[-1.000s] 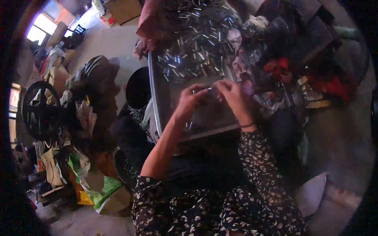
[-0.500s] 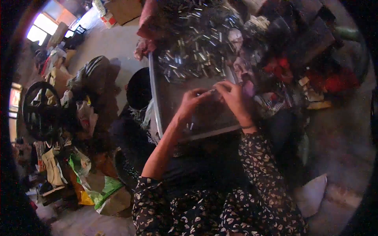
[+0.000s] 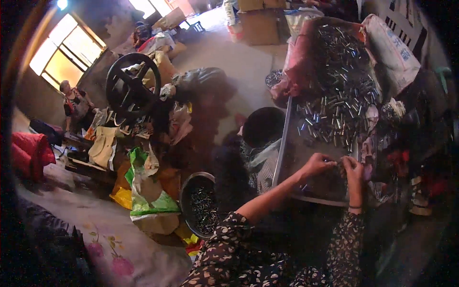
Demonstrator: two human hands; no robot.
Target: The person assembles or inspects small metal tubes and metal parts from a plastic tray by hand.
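Both my hands are close together above the near end of a shallow tray (image 3: pixel 283 152). My left hand (image 3: pixel 317 165) has its fingers pinched together, and whatever lies between them is too small and dark to name. Beside it, my right hand (image 3: pixel 353 173) is bent at the fingers in a pinch, its fingertips partly hidden. Just beyond my hands, many short, shiny metal tubes or pins (image 3: pixel 334 112) lie scattered in the tray. More of them spread up onto a reddish cloth or sack (image 3: pixel 300 55) at its far end.
Left of my lap stands a round basin (image 3: pixel 184 193) with small metal pieces. A dark bucket (image 3: pixel 263 126) is beside the tray. Farther left are a black handwheel (image 3: pixel 113 86), a green and white sack (image 3: pixel 155 203) and a person (image 3: pixel 76 106) near the window. A white sack (image 3: pixel 394 55) lies far right.
The view has swung left, so the tray and my hands appear farther right. The basin and the other person have come into sight. My hands stay close together over the tray.
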